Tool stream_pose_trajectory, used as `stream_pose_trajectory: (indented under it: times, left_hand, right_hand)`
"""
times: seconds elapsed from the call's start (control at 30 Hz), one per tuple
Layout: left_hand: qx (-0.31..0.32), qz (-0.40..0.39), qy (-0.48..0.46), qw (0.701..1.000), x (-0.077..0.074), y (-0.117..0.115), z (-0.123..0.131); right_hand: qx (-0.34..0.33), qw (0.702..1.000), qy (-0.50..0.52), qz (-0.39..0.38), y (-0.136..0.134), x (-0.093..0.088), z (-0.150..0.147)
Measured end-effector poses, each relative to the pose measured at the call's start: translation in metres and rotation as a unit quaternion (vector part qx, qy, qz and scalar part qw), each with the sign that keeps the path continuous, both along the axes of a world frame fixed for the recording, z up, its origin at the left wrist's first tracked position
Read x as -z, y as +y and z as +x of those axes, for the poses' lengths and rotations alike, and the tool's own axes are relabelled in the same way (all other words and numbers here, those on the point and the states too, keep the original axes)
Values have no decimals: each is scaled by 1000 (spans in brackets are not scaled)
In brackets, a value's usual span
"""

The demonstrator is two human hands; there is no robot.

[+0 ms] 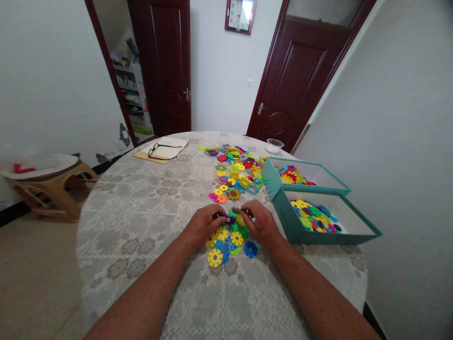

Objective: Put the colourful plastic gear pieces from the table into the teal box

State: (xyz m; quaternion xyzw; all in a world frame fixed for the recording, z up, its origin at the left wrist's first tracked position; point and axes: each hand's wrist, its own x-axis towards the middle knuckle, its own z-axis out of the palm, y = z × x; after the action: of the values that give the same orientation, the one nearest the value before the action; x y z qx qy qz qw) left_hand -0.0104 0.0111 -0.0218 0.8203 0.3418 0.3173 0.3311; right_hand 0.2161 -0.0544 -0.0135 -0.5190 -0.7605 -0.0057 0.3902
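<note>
— What am I looking at, lower middle of the frame?

— My two hands meet over a small cluster of joined discs (228, 238) on the counter (141, 222). My left hand (203, 225) pinches a purple disc (227, 218) at its fingertips; my right hand (260, 224) is closed on the pieces just beside it, a yellow one showing between the fingers. Both hands are clamped, not spread.

— Why hold them so close?

— I judge the slotted edges only mate when pressed edge to edge, so both hands brace near the joint, with the cluster resting flat beneath them for support.

— And the supply?

— A loose pile of discs (235, 172) lies above the hands, centre frame, within easy reach. To the right, two teal box halves (283, 208) sit side by side, each holding more pieces.

— Anything else?

— Glasses (159, 148) on a notebook (163, 152) toward the upper left of the counter, well apart; a small clear bowl (275, 145) near the far edge.
</note>
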Motion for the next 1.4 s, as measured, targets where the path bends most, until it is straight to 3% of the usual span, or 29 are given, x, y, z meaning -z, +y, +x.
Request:
stream_pose_trajectory:
  times: [0.13,0.27,0.37,0.5,0.7,0.8,0.93,1.03,1.13,1.27,1.4]
  left_hand:
    - [-2,20,-12,1000,0,1,0]
    - [10,31,-35,999,2,2,0]
    - [14,27,-48,998,3,1,0]
    - [10,7,-35,999,3,0,0]
    - [-35,-30,-58,997,3,0,0]
    - [-7,-3,-55,998,5,1,-1]
    - [-9,44,-15,999,5,2,-1]
    - [-22,43,3,999,4,1,-1]
    - [-29,38,14,999,4,0,-1]
    - [-32,40,7,999,5,0,-1]
    - [-38,48,-4,998,4,0,-1]
  right_hand:
    - [-3,999,-28,41,-2,-5,-7]
    - [27,997,41,65,-5,-11,-8]
    - [36,994,99,26,-5,-10,-10]
    - [-4,986,162,-50,-3,-2,-19]
    - [-17,966,219,-134,2,-3,-21]
    - [36,982,152,-108,18,-2,-10]
    - [79,993,-14,-87,52,6,6]
    - [81,981,-118,-130,75,12,14]
    - [66,971,-159,-168,89,13,17]
    - [52,969,-167,-176,86,11,15]
    - [33,977,-136,-161,62,9,13]
